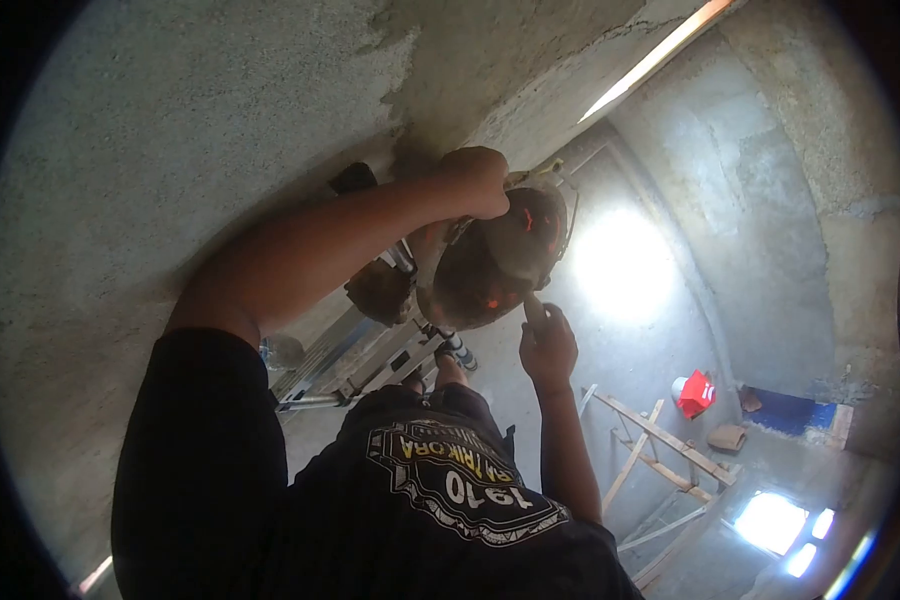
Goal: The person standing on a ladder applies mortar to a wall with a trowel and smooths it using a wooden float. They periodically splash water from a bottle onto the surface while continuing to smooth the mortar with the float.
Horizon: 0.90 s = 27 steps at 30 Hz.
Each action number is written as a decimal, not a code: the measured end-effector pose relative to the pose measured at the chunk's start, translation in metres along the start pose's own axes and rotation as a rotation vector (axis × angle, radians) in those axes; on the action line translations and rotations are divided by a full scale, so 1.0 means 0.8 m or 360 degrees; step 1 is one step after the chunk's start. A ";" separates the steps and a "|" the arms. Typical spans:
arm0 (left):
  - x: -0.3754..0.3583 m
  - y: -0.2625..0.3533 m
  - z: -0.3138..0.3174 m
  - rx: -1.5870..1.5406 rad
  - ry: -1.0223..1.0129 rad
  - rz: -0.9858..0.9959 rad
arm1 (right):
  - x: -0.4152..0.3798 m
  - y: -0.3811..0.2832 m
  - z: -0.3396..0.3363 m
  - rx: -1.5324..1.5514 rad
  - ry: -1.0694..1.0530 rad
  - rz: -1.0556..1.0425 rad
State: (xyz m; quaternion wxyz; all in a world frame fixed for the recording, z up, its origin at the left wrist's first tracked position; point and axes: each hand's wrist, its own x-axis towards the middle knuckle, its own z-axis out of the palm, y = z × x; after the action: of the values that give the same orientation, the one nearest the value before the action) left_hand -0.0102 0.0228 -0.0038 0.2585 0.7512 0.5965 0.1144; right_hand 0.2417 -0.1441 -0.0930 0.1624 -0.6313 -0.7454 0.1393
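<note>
A round, cement-smeared bucket with reddish-orange patches is in the middle of the head view, close to the wall. My left hand is closed in a fist at the bucket's far side, against the wall; what it grips is hidden. Below the bucket's right edge, my right hand is closed around a pale, handle-like piece whose far end meets the bucket. A dark brown, rough-looking object sits left of the bucket. Another dark piece shows beyond my left forearm.
An aluminium ladder stands beneath me, near my feet. Rough grey wall, darker in one patch, rises at the left. Far below lie a wooden frame, a red item and a blue sheet. Bright light enters through openings.
</note>
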 end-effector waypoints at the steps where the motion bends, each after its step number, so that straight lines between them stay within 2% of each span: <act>1: 0.001 0.001 0.003 -0.0005 -0.0021 -0.0023 | -0.010 0.005 -0.005 0.0066 -0.0004 0.0099; 5: 0.002 0.005 0.001 -0.0047 -0.0100 -0.0043 | -0.044 0.034 -0.016 0.0227 0.0041 0.0249; 9: 0.004 0.001 0.008 -0.0034 0.0041 0.0001 | -0.049 0.055 -0.045 0.0316 0.0137 0.0322; 11: 0.002 0.005 0.003 -0.0048 -0.0134 -0.0098 | -0.044 0.063 -0.067 0.0255 0.0237 0.0193; 15: 0.000 0.001 0.011 -0.0118 -0.0072 -0.0068 | 0.017 0.091 -0.110 -0.0095 0.0378 -0.0286; 16: -0.004 0.007 0.013 -0.0134 -0.0136 -0.0145 | 0.024 0.086 -0.129 -0.0058 0.0401 -0.0315; 18: -0.006 0.000 0.026 -0.0112 0.0027 -0.0014 | 0.055 0.083 -0.157 0.0073 0.0448 -0.0276; 20: -0.006 0.004 0.020 -0.0092 -0.0133 -0.0099 | 0.091 0.055 -0.189 0.0260 0.0530 -0.0250; 23: -0.013 -0.003 0.036 -0.0115 -0.0048 -0.0056 | 0.158 0.047 -0.225 0.0306 0.0565 -0.0396; 24: -0.009 -0.004 0.029 -0.0085 -0.0057 -0.0041 | 0.183 0.019 -0.257 0.0443 0.0588 -0.0350; 27: -0.002 -0.004 0.020 -0.0008 -0.0034 -0.0030 | 0.238 -0.018 -0.311 0.0399 0.0646 -0.0555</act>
State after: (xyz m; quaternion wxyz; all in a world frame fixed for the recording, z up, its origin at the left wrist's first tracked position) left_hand -0.0054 0.0175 -0.0185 0.2678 0.7461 0.6004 0.1053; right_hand 0.3041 0.0420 0.1511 0.4063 -0.4836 -0.7720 0.0713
